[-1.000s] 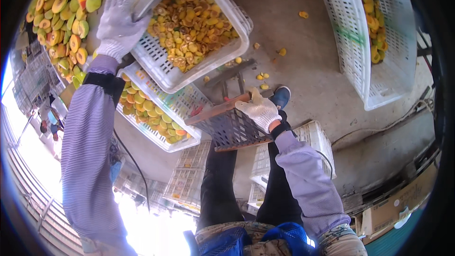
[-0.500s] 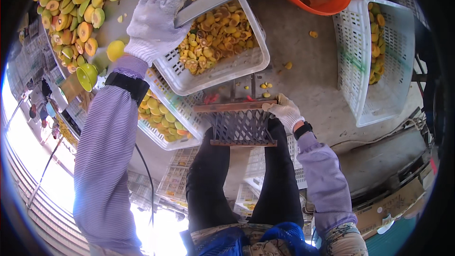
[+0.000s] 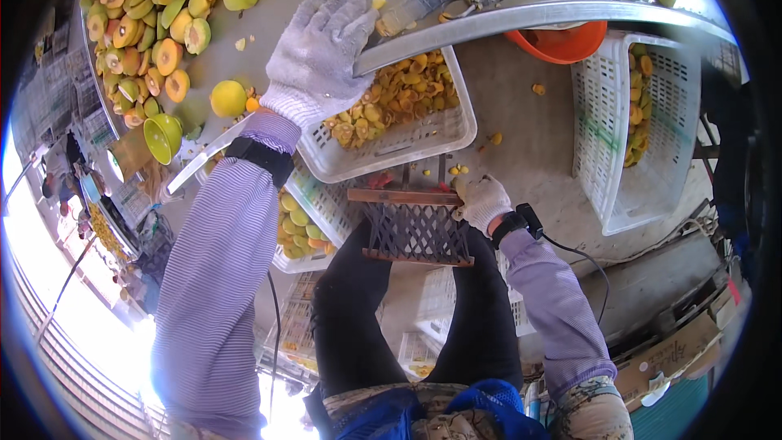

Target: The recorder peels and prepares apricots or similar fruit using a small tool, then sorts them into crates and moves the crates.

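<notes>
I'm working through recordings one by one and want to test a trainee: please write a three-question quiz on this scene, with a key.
1. Multiple choice. Which thing is the person's right hand on?
A) a halved fruit
B) the low stool with a woven seat
C) a white crate

2. True or false: the person's left hand is bare.

3. Fill in the colour: the basin partly hidden by the table's metal rim is ____.

Key:
1. B
2. False; it is gloved.
3. Orange
</notes>
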`<state>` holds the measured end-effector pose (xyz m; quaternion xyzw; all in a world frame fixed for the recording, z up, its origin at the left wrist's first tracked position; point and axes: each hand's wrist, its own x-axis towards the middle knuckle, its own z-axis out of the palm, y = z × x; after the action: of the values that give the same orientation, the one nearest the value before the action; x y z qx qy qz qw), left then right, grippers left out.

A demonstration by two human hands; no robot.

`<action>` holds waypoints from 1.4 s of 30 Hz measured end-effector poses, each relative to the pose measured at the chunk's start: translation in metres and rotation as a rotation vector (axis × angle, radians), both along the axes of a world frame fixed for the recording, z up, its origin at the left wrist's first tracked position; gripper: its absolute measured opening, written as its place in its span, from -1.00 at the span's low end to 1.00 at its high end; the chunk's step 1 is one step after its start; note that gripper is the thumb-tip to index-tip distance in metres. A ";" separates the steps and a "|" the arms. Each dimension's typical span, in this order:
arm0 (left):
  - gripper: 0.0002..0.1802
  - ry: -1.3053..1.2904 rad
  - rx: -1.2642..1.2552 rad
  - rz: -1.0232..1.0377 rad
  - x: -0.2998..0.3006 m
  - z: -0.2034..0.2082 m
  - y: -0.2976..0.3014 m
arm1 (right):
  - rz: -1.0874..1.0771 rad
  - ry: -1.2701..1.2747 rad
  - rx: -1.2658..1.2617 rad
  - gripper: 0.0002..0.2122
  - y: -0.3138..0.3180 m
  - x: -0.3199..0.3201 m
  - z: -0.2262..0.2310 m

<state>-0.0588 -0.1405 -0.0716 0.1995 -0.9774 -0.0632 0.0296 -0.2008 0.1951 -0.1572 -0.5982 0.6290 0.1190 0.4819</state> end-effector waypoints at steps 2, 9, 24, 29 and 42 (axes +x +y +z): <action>-0.17 -0.005 0.022 0.004 0.002 0.004 0.000 | -0.014 -0.070 0.054 -0.73 -0.007 0.006 -0.004; -0.14 0.022 0.046 0.020 0.009 -0.002 -0.002 | 0.142 -0.117 0.317 -0.66 -0.013 0.014 -0.011; -0.20 -0.211 0.142 0.018 -0.008 0.015 0.003 | 0.115 -0.109 0.361 -0.73 -0.046 0.035 0.021; -0.30 -0.070 0.204 0.045 -0.003 0.012 0.001 | 0.122 -0.105 0.511 -0.61 -0.038 0.040 0.011; -0.19 -0.059 0.291 0.075 0.000 0.023 -0.003 | 0.147 -0.191 0.546 -0.56 -0.024 0.042 -0.044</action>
<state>-0.0593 -0.1438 -0.0490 0.2396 -0.9503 -0.1971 -0.0258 -0.1584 0.1711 -0.2016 -0.4989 0.4806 0.2613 0.6722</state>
